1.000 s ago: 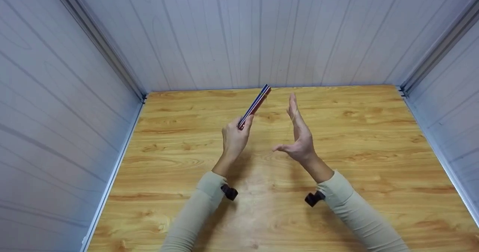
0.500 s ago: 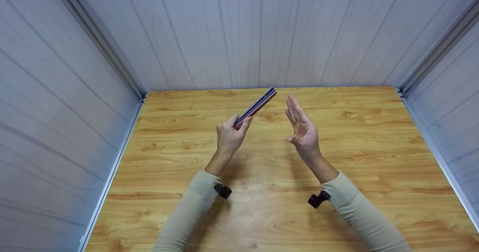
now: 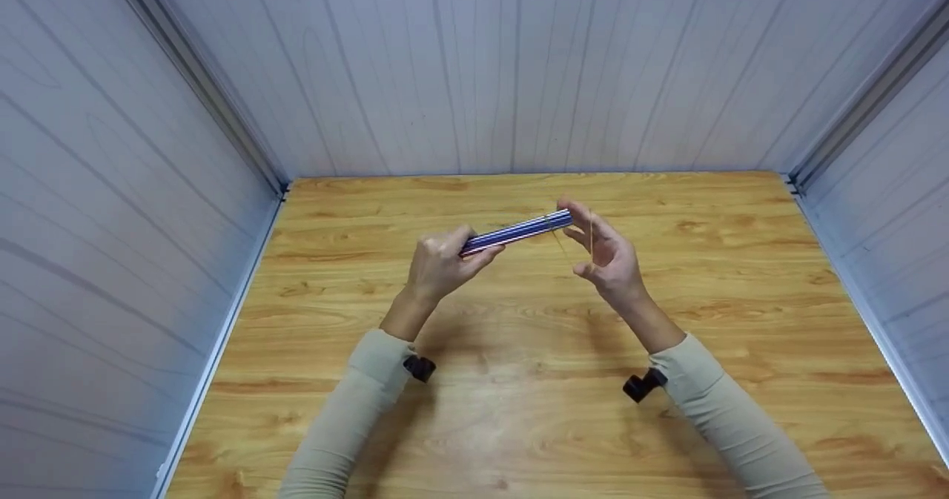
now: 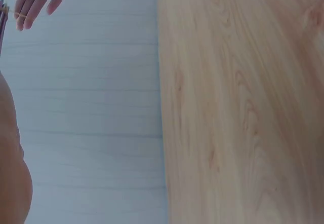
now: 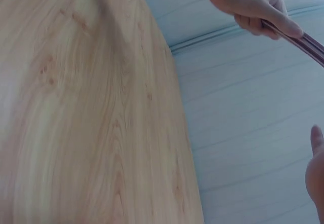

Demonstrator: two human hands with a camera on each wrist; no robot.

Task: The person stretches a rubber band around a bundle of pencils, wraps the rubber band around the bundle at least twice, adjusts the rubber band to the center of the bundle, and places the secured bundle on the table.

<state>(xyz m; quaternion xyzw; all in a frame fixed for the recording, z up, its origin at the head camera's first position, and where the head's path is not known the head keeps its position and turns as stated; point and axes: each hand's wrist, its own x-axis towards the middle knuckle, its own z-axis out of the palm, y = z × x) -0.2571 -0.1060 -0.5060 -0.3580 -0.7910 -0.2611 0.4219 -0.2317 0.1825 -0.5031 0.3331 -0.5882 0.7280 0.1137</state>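
Observation:
In the head view, my left hand [image 3: 441, 262] grips a bundle of slim striped sticks [image 3: 519, 230], which look like pencils, in blue, white and red. It pinches their near end between thumb and fingers. My right hand [image 3: 612, 258] is at the far end, fingers parted from the thumb and slightly bent. A thin yellowish rubber band [image 3: 592, 239] spans from its fingers to its thumb, with a strand running to the bundle's end. The right wrist view shows the left hand [image 5: 253, 6] with the sticks [image 5: 304, 44]; the right palm is mostly out of that view.
Both hands are above a wood-grain table [image 3: 504, 410]. Pale panelled walls [image 3: 474, 69] stand behind it and on both sides. A small black camera [image 3: 420, 368] is strapped at the left cuff and another black camera [image 3: 643, 385] at the right.
The left hand has turned the bundle from steeply slanted to nearly level, its far end swinging right and toward me. The right hand has moved slightly right, its fingers bending closer around the bundle's end.

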